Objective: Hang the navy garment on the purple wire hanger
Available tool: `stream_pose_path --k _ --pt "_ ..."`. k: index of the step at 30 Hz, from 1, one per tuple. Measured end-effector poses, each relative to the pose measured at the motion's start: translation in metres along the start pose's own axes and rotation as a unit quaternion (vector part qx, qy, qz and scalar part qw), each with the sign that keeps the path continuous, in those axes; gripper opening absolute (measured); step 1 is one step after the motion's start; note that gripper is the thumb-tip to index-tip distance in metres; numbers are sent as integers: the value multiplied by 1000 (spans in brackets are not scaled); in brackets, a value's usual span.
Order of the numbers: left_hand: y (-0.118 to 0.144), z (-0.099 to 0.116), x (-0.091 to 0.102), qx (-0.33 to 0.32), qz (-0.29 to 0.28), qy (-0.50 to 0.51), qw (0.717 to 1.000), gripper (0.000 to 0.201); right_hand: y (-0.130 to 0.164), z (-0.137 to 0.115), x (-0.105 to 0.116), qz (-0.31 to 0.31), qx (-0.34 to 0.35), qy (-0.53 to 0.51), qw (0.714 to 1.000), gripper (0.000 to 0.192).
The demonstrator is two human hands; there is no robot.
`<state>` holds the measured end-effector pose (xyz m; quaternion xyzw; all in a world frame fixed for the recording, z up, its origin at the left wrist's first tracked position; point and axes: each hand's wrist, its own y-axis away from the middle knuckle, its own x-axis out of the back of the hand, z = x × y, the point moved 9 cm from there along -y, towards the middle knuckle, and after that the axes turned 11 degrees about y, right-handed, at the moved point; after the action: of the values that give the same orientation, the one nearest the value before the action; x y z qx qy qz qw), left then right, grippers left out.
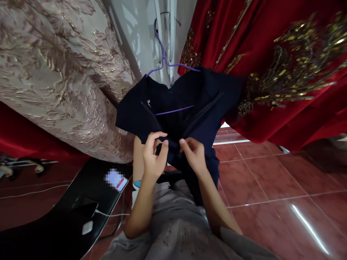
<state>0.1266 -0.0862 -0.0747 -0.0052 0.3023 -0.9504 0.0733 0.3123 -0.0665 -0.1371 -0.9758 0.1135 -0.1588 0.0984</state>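
Observation:
A dark navy shirt (pixel 189 104) hangs on a purple wire hanger (pixel 164 59) in front of me, hooked up near a white wall. My left hand (pixel 153 155) pinches the shirt's front edge just below the open collar. Close beside it, my right hand (pixel 193 153) pinches the opposite front edge. Both hands meet at the middle of the garment, fingers closed on the cloth.
A beige and gold brocade cloth (pixel 62 76) hangs at the left. A red garment with gold embroidery (pixel 284 68) hangs at the right. A black table (pixel 67 220) at lower left carries a phone (pixel 85 207) on a white cable. Red tiles (pixel 273 191) cover the floor.

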Motion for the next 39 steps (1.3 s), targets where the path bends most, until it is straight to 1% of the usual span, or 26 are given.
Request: stream_pose_path --k 1,2,3,5,8,10,12,14,15,16,18,20,21,23,25,26,28,30,32,34,36,38,39 --pt "1 4 -4 0 -16 0 1000 14 5 5 -18 -67 -31 -19 997 50" --pt "1 8 -8 0 -30 0 1000 14 9 8 -29 -105 -53 -36 992 54" --pt "1 12 -11 -1 -39 4 999 15 10 9 -34 -120 -67 -52 989 56" --pt "2 18 -15 0 -50 19 999 16 9 6 -35 -125 -80 -90 985 53" --pt "4 26 -21 -8 -58 49 997 17 5 0 -22 -88 -79 -148 982 43" --pt "6 24 -21 -7 -44 59 997 17 6 -2 -14 -65 -72 -171 981 39" --pt "8 14 -14 2 1 72 997 19 8 -1 -11 -57 -76 -183 979 36" --pt "12 -4 -5 19 47 98 994 23 10 2 -12 -57 -87 -190 976 35" --pt "15 -16 -3 36 53 107 992 25 10 3 -13 -61 -94 -191 975 34" --pt "18 -29 -5 57 41 106 992 26 10 4 -15 -67 -100 -188 975 34" --pt "26 -53 -15 99 -28 72 992 25 11 5 -22 -93 -105 -178 974 33" --pt "35 -69 -24 117 -91 24 989 23 13 3 -30 -122 -99 -166 973 33" --pt "37 -73 -25 117 -100 7 988 18 14 1 -33 -136 -92 -161 973 33" --pt "38 -75 -21 107 -78 -16 991 5 14 -4 -40 -164 -78 -154 971 33" --pt "34 -71 -16 86 -46 -37 994 10 9 -12 -45 -188 -61 -149 969 33" --pt "32 -68 -14 72 -40 -47 995 11 3 -19 -46 -196 -50 -149 968 34" --pt "26 -65 -14 44 -40 -69 996 12 -18 -41 -44 -185 -23 -158 970 34" --pt "21 -70 -15 36 -48 -82 995 16 -47 -73 -36 -143 13 -170 975 36" --pt "19 -84 -16 41 -56 -82 994 20 -76 -109 -26 -88 59 -173 979 45" --pt "18 -98 -19 52 -72 -74 993 22 -97 -137 -19 -52 92 -182 978 51" --pt "17 -109 -24 64 -103 -69 990 23 -107 -146 -17 -38 98 -180 978 54" --pt "14 -110 -32 81 -158 -60 982 23 -108 -138 -18 -43 92 -182 978 54" --pt "10 -107 -35 89 -188 -53 977 19 -106 -131 -20 -50 90 -185 977 53"
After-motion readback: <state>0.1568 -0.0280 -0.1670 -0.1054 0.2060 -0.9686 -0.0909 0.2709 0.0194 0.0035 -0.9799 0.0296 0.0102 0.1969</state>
